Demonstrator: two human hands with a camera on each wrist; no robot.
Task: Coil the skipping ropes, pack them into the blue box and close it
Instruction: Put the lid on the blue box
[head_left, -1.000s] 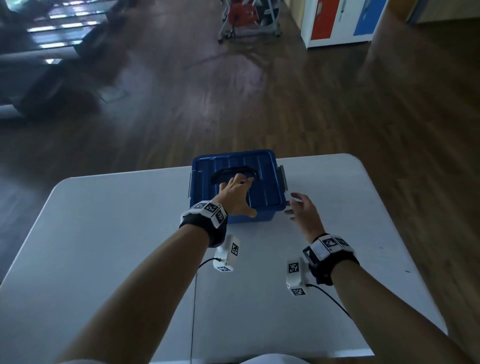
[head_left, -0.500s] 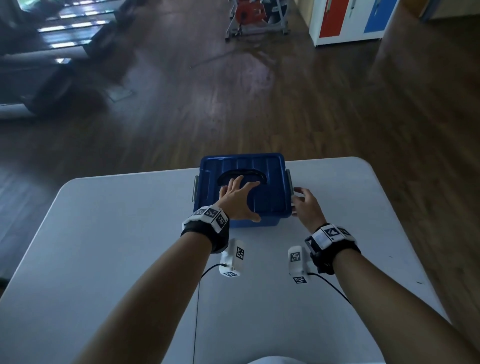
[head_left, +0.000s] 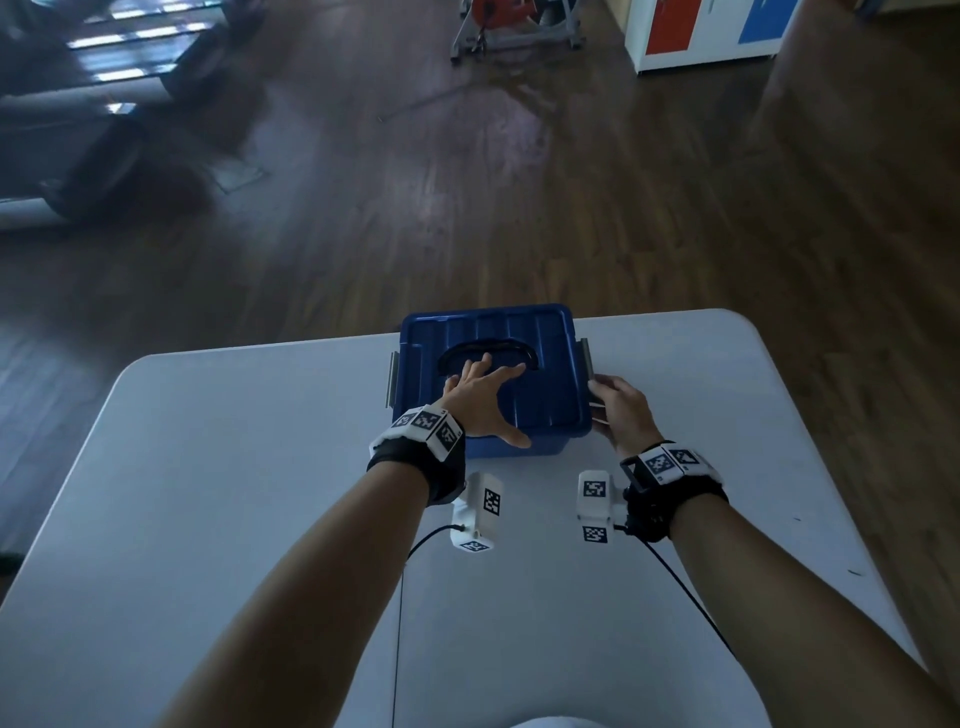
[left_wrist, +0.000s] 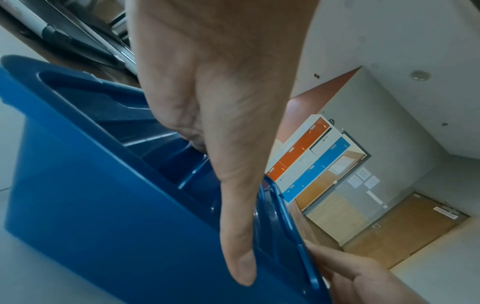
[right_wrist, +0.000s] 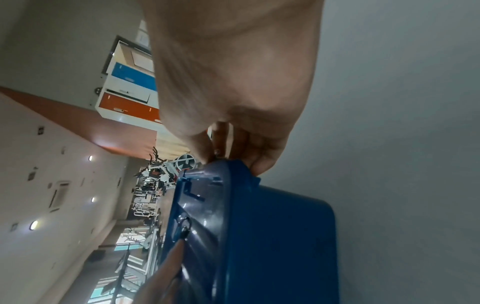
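Observation:
The blue box (head_left: 524, 457) stands near the far edge of the white table (head_left: 208, 467), with its blue lid (head_left: 540, 353) on top and a black handle recess in the lid. My left hand (head_left: 483, 400) lies flat on the lid with fingers spread, the thumb (left_wrist: 239, 246) along the near rim. My right hand (head_left: 618, 410) is at the box's right side, its fingers curled round the grey latch (head_left: 586, 358). In the right wrist view the fingers (right_wrist: 259, 158) pinch at the lid's edge (right_wrist: 233, 170). No skipping ropes are visible.
A second grey latch (head_left: 393, 379) sticks out on the box's left side. Beyond the table lies a dark wooden floor with gym machines (head_left: 514, 26) and red and blue lockers (head_left: 706, 26) far behind.
My right hand moved in from the table beside the box and took hold of the right latch. The left hand stayed flat on the lid.

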